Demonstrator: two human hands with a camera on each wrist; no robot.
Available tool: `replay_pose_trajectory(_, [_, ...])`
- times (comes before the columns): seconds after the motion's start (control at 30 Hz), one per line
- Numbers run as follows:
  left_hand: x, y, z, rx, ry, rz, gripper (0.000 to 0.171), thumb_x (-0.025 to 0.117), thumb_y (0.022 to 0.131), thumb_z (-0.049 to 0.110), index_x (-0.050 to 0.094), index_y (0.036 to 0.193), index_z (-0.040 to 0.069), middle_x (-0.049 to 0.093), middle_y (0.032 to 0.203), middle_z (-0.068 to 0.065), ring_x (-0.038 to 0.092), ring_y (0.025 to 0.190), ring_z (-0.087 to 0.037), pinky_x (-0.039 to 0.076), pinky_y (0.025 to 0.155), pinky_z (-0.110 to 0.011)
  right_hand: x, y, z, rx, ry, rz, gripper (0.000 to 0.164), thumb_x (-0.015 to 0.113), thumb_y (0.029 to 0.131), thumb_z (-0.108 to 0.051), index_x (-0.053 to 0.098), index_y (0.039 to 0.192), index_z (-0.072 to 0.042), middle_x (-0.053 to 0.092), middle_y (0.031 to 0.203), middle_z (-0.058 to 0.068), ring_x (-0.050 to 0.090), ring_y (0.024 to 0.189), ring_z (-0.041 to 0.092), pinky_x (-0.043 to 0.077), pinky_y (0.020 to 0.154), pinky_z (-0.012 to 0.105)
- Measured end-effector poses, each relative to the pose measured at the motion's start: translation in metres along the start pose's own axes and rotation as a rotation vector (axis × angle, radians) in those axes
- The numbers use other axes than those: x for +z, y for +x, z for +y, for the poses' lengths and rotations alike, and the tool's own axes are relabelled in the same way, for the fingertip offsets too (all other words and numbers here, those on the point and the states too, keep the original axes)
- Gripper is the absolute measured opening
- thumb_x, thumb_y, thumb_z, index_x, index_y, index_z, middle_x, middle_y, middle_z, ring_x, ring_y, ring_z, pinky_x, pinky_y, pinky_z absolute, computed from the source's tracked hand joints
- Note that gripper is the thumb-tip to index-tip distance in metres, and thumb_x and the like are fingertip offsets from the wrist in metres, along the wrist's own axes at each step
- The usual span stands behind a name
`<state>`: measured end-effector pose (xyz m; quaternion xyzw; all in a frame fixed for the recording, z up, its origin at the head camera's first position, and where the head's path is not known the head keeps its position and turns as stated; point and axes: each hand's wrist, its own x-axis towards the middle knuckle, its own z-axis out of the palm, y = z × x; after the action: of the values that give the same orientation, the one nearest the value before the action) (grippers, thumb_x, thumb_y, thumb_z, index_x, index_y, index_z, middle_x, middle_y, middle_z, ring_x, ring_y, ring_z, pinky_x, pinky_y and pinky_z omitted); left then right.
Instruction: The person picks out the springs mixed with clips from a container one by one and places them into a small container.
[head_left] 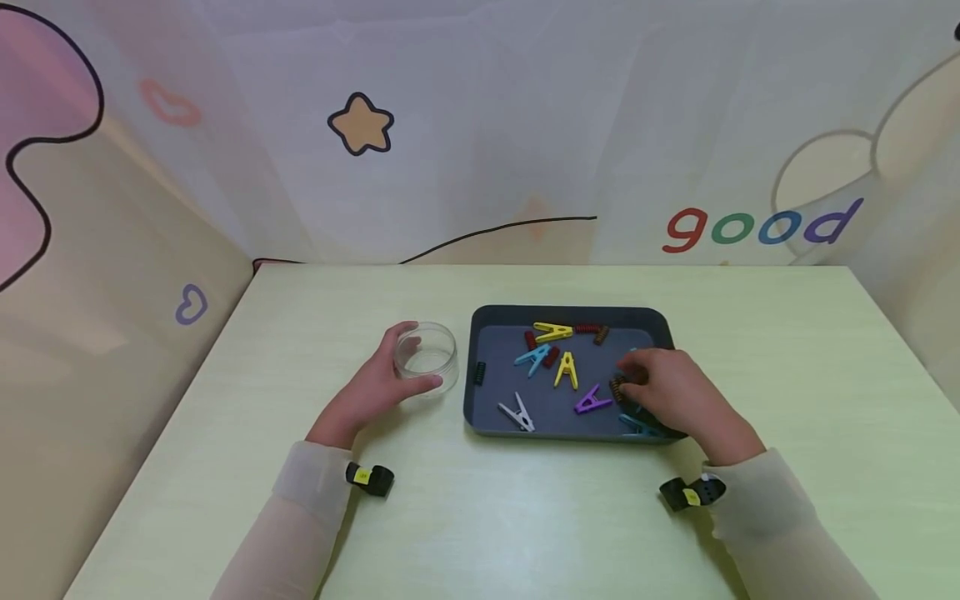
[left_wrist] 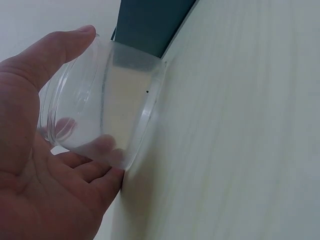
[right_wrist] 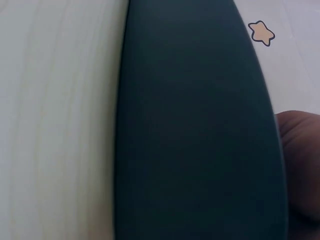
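Note:
In the head view my left hand (head_left: 372,382) holds a clear round plastic jar (head_left: 447,367), left of the tray. The left wrist view shows my thumb on one side of the jar (left_wrist: 115,95) and my fingers around the other, its base at the tabletop. My right hand (head_left: 670,386) is over the right end of the dark grey tray (head_left: 495,423), thumb and forefinger apart. A brown spring (head_left: 616,388) lies right at the thumb tip. Close by are a purple clothespin (head_left: 592,401) and a blue clothespin (head_left: 637,426). The tray wall (right_wrist: 200,125) hides most of this hand in the right wrist view.
Elsewhere in the tray lie yellow clothespins (head_left: 567,369), a light blue clothespin (head_left: 534,357), a white clothespin (head_left: 519,414), a black spring (head_left: 480,373) and several red and brown springs (head_left: 588,329). A printed wall cloth (head_left: 480,150) rises behind the table (head_left: 420,533).

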<state>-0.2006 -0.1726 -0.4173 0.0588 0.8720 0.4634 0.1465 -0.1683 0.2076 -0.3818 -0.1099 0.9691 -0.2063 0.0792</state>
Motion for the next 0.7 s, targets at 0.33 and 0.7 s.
replay_pose_trajectory(0.33, [0.0000, 0.0013, -0.0016, -0.013, 0.015, 0.002, 0.092, 0.072, 0.067, 0.056, 0.014, 0.136, 0.041, 0.032, 0.146, 0.004, 0.030, 0.135, -0.022, 0.030, 0.104, -0.049, 0.0042, 0.0032, 0.0024, -0.045, -0.084, 0.020, 0.025, 0.065, 0.081, -0.012, 0.065, 0.104, -0.002, 0.067, 0.094, 0.012, 0.061, 0.084, 0.023, 0.049, 0.075, 0.043])
replay_pose_trajectory(0.7, [-0.0009, 0.0012, -0.0021, -0.014, 0.012, -0.011, 0.094, 0.071, 0.063, 0.061, 0.014, 0.136, 0.042, 0.031, 0.146, 0.005, 0.031, 0.135, -0.022, 0.030, 0.104, -0.049, 0.0084, 0.0060, 0.0010, -0.063, -0.168, 0.020, 0.023, 0.065, 0.079, -0.010, 0.067, 0.101, -0.003, 0.067, 0.094, 0.013, 0.061, 0.086, 0.028, 0.048, 0.077, 0.046])
